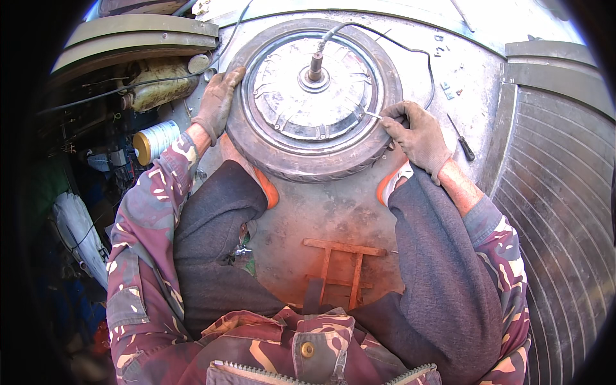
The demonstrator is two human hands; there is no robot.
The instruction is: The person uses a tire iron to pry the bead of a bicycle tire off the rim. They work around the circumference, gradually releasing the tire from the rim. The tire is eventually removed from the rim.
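Note:
A hub motor wheel (307, 106) with a black tyre and a round silver cover lies flat on the floor between my feet. Its axle (315, 67) points up, with a black cable coming out of the top. My left hand (221, 97), in a worn glove, holds the tyre's left side; its thumb is hidden. At the right rim my gloved right hand (417, 131) pinches a thin metal tool (373, 115). The tool's tip reaches the cover's edge near a bolt; the hand hides its other end.
To the right of the wheel lies a black-handled screwdriver (465, 146), near several small parts (451, 92). A spool of pale cord (157, 141) and a dirty cylinder (163, 83) sit at left. An orange-brown frame (340, 245) is between my legs; a ribbed metal panel (558, 192) borders the right.

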